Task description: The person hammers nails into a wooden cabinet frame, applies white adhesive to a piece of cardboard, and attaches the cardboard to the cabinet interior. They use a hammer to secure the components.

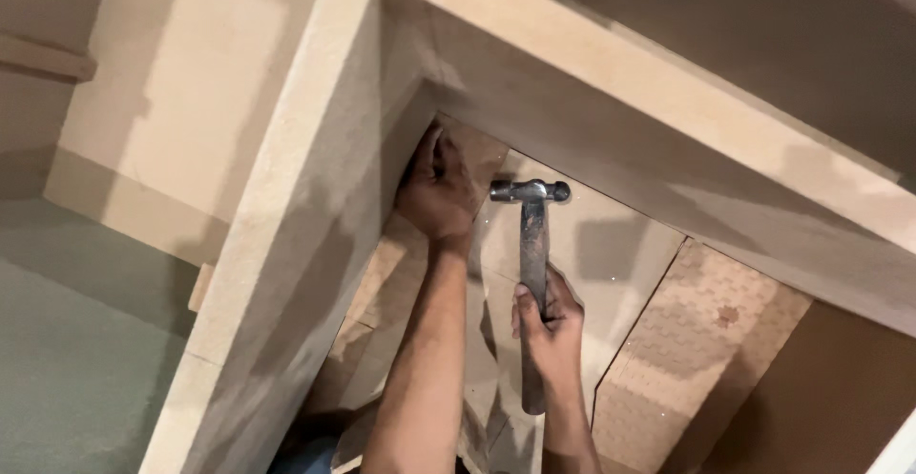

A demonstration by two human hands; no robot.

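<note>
My right hand (551,326) grips the dark handle of a ball-peen hammer (532,245), whose metal head is raised near the inner corner of a pale fibreboard frame (315,197). My left hand (437,188) is pressed into that corner against the frame's inner face, fingers curled. Whether it pinches a nail or other small thing is hidden. The hammer head sits a short way to the right of my left hand, apart from it.
The frame's top board (649,111) runs to the right above my hands. Behind them lie light brown panels, one with a dimpled pattern (697,340). A greenish floor (76,340) shows at the left, with another pale board (181,83) standing beside it.
</note>
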